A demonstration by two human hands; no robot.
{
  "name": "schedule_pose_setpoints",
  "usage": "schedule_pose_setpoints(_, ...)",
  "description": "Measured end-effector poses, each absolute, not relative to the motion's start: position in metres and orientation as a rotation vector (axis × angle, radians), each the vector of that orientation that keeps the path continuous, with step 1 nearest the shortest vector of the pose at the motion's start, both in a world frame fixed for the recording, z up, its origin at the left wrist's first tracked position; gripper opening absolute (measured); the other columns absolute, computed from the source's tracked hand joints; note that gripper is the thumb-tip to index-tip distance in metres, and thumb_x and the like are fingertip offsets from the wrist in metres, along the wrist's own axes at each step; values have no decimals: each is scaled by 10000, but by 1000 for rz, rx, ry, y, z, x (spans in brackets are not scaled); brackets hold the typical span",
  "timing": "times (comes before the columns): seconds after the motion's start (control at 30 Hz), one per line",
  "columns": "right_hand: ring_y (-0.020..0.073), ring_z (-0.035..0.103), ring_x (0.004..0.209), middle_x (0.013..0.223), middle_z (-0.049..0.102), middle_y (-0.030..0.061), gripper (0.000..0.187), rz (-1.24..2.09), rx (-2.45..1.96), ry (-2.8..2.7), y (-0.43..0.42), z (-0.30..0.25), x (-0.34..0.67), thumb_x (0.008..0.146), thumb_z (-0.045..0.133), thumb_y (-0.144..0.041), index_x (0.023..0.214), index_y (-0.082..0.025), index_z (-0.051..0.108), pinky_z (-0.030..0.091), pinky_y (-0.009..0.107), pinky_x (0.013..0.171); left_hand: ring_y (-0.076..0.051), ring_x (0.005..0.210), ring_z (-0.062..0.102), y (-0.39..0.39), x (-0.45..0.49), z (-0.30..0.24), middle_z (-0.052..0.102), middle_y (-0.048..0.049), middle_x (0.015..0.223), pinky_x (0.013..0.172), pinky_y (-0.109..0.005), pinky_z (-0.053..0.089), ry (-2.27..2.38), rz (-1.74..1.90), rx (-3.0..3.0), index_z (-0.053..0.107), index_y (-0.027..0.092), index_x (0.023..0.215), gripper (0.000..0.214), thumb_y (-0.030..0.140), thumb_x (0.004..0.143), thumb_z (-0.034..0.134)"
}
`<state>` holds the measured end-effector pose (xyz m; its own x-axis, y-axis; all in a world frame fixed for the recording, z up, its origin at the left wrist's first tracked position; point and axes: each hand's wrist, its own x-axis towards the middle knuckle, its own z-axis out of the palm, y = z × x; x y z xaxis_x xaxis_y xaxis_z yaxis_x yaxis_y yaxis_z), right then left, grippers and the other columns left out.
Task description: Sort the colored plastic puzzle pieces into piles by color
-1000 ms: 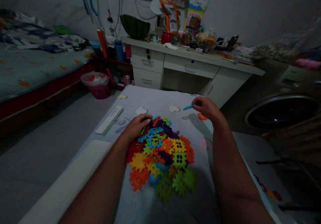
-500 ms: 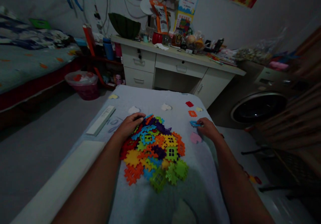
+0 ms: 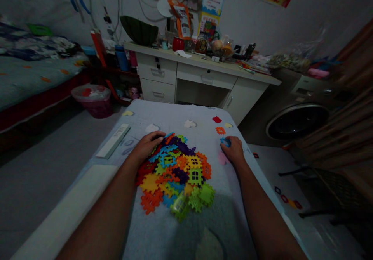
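Observation:
A heap of colourful interlocking plastic tiles (image 3: 175, 170) with toothed edges lies on the cloth-covered table. My left hand (image 3: 148, 146) rests against the heap's upper left edge, fingers stretched out and holding nothing that I can see. On the right, my right hand (image 3: 233, 149) is closed on a blue interlocking tile (image 3: 224, 140) at the table surface, its fingers partly covering the tile. Just beyond it lie an orange tile (image 3: 220, 130) and a red tile (image 3: 217, 119), forming a column with the blue one.
A white box-like strip (image 3: 113, 140) lies along the table's left side. The cloth (image 3: 201, 114) has heart and cloud patterns. Behind stand a cluttered white desk (image 3: 160, 66) and a washing machine (image 3: 291, 108). A lined bin (image 3: 94, 101) is on the floor at left.
My right hand has turned over the blue tile and come lower, covering more of it, below the orange tile. My left hand stays at the heap. The whole view has shifted slightly.

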<state>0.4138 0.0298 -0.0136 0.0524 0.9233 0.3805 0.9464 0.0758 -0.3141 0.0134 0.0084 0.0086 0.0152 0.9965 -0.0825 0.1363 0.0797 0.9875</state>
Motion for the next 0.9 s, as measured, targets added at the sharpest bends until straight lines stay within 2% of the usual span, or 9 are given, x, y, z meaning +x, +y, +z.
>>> schedule_pose_setpoints(0.27, 297, 502, 1102, 1176, 581, 134, 356, -37, -1916, -1800, 26, -12, 414, 790, 616, -425, 1049, -184, 651, 372, 450, 987, -192, 749, 631, 9, 12, 5, 699, -2, 839, 732, -311, 496, 1316, 1077, 1244, 679, 185, 1082, 480, 469, 695, 694)
schedule_pose_setpoints(0.43, 306, 503, 1117, 1185, 581, 149, 287, -1, -1756, -1803, 21, 4, 392, 816, 589, -355, 1032, -177, 649, 373, 468, 998, -178, 673, 613, 4, 14, 14, 688, 8, 781, 672, -301, 486, 1303, 1084, 1165, 669, 177, 1079, 504, 470, 670, 699)
schedule_pose_setpoints(0.57, 239, 583, 979, 1020, 648, 97, 214, 370, -1507, -2061, 22, 31, 349, 833, 593, -326, 979, -183, 656, 439, 387, 910, -192, 710, 625, 3, 14, 18, 685, 10, 775, 716, -321, 494, 1300, 1082, 1165, 670, 180, 1065, 488, 459, 665, 692)
schedule_pose_setpoints(0.7, 203, 606, 950, 1111, 643, 91, 350, 790, -1271, -2372, 25, 59, 297, 806, 678, -376, 1091, -174, 650, 466, 324, 825, -202, 763, 633, 5, 12, 15, 697, -1, 838, 770, -339, 497, 1309, 1089, 1224, 679, 178, 1043, 462, 448, 668, 690)
schedule_pose_setpoints(0.8, 210, 600, 969, 1129, 638, 96, 484, 826, -1186, -2520, 30, 70, 267, 729, 772, -398, 1136, -171, 642, 463, 327, 847, -209, 790, 638, 7, 12, 12, 701, -5, 855, 798, -351, 499, 1297, 1087, 1268, 683, 178, 1040, 441, 440, 685, 676)
schedule_pose_setpoints(0.9, 208, 602, 929, 1041, 668, 69, 441, 809, -1197, -2604, 36, 72, 254, 679, 809, -331, 1067, -181, 662, 459, 317, 826, -216, 806, 642, 7, 11, 10, 702, -2, 845, 807, -355, 502, 1295, 1070, 1293, 687, 184, 1034, 415, 438, 706, 655)
